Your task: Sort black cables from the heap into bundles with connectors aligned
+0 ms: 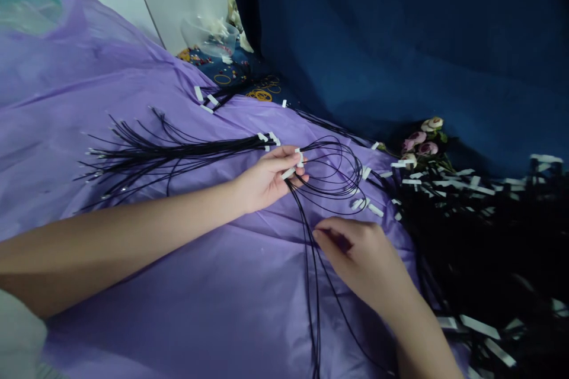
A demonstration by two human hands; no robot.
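Observation:
My left hand [276, 176] is closed around a small bunch of thin black cords [342, 180], with white tabs [299, 157] at its fingertips. Part of the bunch loops out to the right, and several strands hang down over the purple cloth. Below and to the right, my right hand [355, 251] has thumb and index finger pinched together beside the hanging strands. Whether a strand is between those fingers is too unclear to see. Behind my left wrist lies a bundle of black cords [178, 151], its loose ends fanned to the left.
Purple cloth [213, 308] covers the work surface. A large dark heap of white-tabbed cords [484, 249] fills the right side. Artificial flowers [422, 142] rest against a dark blue cloth [400, 29]. Farther back are yellow rubber bands [260, 95], small beads and a clear plastic bowl [211, 35].

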